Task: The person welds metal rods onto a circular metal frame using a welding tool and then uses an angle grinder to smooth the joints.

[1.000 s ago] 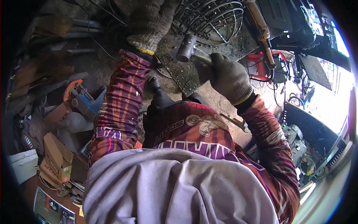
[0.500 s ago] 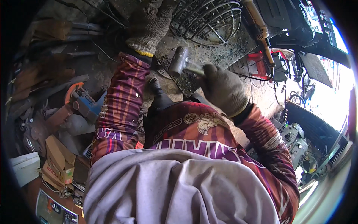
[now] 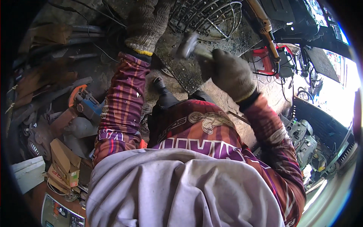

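My right hand (image 3: pixel 233 75), in a knitted work glove, is closed round the handle of a hammer (image 3: pixel 187 46). Its metal head is blurred and hangs over a dark metal work surface (image 3: pixel 181 73) strewn with small dark bits. At the top, my left hand (image 3: pixel 148 28) wears a greyish knitted glove with a yellow cuff edge. The upper edge of the picture cuts off its fingers, so their grip is hidden. Just right of the left hand lies a round cage of curved metal bars (image 3: pixel 211 17).
A long tan-handled tool (image 3: pixel 262 22) lies at upper right, beside a red-framed object (image 3: pixel 266 60). On the left are an orange-and-blue tool (image 3: pixel 89 104), metal scrap and an open cardboard box (image 3: pixel 64 162). Grey machinery (image 3: pixel 302 138) stands at right. Cables run at upper left.
My right hand has risen slightly and shifted right, with the hammer head moving up the picture too. The left hand keeps nearly the same place.
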Demonstrator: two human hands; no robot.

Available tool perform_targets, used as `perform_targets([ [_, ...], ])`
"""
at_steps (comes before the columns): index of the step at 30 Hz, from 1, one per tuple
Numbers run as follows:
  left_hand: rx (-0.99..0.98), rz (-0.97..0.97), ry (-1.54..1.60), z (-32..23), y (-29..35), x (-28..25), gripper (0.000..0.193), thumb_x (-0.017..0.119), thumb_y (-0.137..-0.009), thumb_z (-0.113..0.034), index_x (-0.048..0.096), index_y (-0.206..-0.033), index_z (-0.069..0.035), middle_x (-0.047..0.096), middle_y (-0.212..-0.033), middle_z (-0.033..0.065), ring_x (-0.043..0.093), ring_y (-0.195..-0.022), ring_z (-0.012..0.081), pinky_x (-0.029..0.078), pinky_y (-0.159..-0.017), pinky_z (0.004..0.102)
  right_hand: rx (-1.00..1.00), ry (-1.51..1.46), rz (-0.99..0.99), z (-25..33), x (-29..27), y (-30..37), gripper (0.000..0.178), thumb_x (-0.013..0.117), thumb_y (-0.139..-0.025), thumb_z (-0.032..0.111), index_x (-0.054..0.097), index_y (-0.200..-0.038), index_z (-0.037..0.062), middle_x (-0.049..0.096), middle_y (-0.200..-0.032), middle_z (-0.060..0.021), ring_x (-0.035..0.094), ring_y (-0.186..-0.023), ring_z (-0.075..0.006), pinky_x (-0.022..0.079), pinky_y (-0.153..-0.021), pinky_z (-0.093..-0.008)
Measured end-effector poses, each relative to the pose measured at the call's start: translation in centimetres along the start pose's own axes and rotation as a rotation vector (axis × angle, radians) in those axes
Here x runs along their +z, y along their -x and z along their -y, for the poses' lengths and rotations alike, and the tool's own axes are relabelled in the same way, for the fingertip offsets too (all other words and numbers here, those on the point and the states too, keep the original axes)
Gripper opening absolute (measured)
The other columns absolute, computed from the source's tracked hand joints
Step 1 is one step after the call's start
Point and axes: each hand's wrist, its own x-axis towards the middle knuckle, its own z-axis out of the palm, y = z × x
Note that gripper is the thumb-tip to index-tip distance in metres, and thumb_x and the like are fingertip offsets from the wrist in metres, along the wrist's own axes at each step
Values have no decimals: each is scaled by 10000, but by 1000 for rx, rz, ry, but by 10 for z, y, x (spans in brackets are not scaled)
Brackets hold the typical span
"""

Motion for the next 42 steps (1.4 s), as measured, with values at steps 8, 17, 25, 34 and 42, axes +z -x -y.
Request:
perform_targets([
  [8,42,3,104,10,-1,7,340,536,-1008,-186,642,-1305,-57,686,-1244,206,654,-1161,388,509,-975,423,-244,89,-16,17,12,28,313,613,-992,367,610,-999,54,697,-860,-153,707,-700,-336,551,-589,-458],
  [17,83,-110,2,9,1,12,375,630,-984,-196,630,-1343,-88,674,-1281,208,658,-1180,357,507,-1003,426,-166,-157,-88,2,32,43,348,651,-970,383,615,-1018,40,666,-764,-175,684,-679,-384,540,-602,-490],
  [25,506,57,-468,-21,22,-3,637,892,-758,-463,666,-1219,-86,698,-1137,130,695,-1002,302,578,-871,403,83,-498,-196,-25,45,90,318,708,-916,279,658,-1113,35,678,-852,-218,689,-773,-417,535,-667,-483],
  [34,836,128,-502,-19,5,7,740,929,-671,-517,649,-1214,-101,677,-1114,117,695,-971,293,586,-852,411,267,-698,-249,-56,96,127,313,725,-900,244,664,-1132,43,697,-904,-215,700,-836,-409,537,-702,-474],
  [42,354,-139,-261,-38,15,-45,391,810,-895,-284,634,-1105,-5,676,-938,94,666,-827,212,558,-752,359,419,-1081,-387,-90,121,144,281,675,-948,176,655,-1159,-9,636,-777,-76,610,-667,-225,491,-637,-349],
])
